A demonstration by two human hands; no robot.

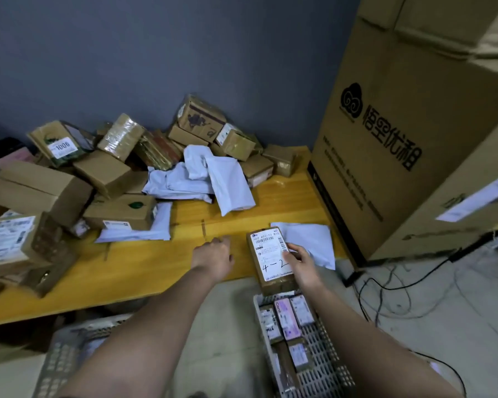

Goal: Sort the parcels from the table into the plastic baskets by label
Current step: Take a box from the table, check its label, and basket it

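Brown cardboard filled my right hand: I held a small taped parcel by its right edge, fingers curled over the face and pressing on its white label, which carried a barcode and a handwritten "4-2". The parcel hung tilted above the near edge of the yellow wooden table, its lower end just over the far rim of the grey plastic basket on the floor to my right. That basket already held several small labelled packets standing side by side.

My left hand reached out over the bare middle of the table, gripping nothing, fingers loosely bent and pointing away from me. A second grey basket sat on the floor under my left forearm.

Farther back, a heap of cardboard boxes lay piled against the blue-grey wall, one marked "1006", with crumpled white mailer bags among them. A flat white mailer lay just behind the held parcel. A tall printed carton stood on the right.
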